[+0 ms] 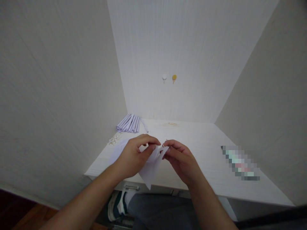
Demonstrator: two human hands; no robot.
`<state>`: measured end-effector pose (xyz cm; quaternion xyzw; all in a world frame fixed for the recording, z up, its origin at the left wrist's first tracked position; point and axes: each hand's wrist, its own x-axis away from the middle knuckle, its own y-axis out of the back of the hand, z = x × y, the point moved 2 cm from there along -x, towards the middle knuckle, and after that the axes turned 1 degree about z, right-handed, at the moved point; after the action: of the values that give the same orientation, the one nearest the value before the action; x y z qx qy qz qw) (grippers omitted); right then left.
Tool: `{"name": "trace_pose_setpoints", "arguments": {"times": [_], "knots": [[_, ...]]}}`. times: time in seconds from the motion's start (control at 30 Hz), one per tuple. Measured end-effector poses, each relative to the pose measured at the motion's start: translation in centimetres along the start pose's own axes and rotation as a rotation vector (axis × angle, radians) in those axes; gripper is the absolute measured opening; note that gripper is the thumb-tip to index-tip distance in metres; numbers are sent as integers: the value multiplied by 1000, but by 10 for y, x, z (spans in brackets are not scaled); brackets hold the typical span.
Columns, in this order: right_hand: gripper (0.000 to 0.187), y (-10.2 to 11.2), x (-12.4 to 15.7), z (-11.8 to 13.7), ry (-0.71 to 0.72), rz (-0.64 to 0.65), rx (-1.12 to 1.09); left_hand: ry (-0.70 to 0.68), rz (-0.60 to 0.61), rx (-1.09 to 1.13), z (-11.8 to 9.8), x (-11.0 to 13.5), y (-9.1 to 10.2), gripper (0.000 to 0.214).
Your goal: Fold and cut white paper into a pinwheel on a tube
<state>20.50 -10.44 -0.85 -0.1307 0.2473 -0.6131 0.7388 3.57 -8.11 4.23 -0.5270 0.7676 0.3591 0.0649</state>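
Observation:
A sheet of thin white paper (150, 171) hangs between my two hands above the front of the desk, one corner pointing down. My left hand (140, 151) pinches its upper edge between thumb and fingers. On the other side, my right hand (178, 153) grips the paper's right edge, where it looks bent or curled. A small pale bit shows at the right fingertips, too small to name. More flat white paper (116, 152) lies on the desk beyond my left hand, partly hidden by it.
Rolled paper tubes (129, 123) are piled at the back left of the white desk (199, 140). Small whitish pieces (115, 139) lie scattered before them. A blurred-out flat object (240, 163) rests at the right. Two hooks (174, 77) are on the back wall.

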Motion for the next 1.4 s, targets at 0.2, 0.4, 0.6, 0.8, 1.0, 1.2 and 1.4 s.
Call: {"name": "trace_pose_setpoints", "arguments": {"times": [0.2,0.4,0.6,0.8,1.0,1.2,1.4], "knots": [[10,3,1,5,121,-80,248,95,-35,153,7,-1,1,11],[12,0,3,9,156,-88,297,48,58,128,2,-1,5,7],[9,0,4,5,108,4,125,63,112,311,7,0,-1,8],[12,-6,5,4,32,50,-14,167,155,535,7,-1,-5,12],[11,-8,6,8,30,55,26,213,85,619,7,0,-2,16],[9,-3,6,9,84,37,147,109,121,442,5,1,0,4],[10,-2,6,8,157,62,196,48,111,333,4,2,1,3]]}}
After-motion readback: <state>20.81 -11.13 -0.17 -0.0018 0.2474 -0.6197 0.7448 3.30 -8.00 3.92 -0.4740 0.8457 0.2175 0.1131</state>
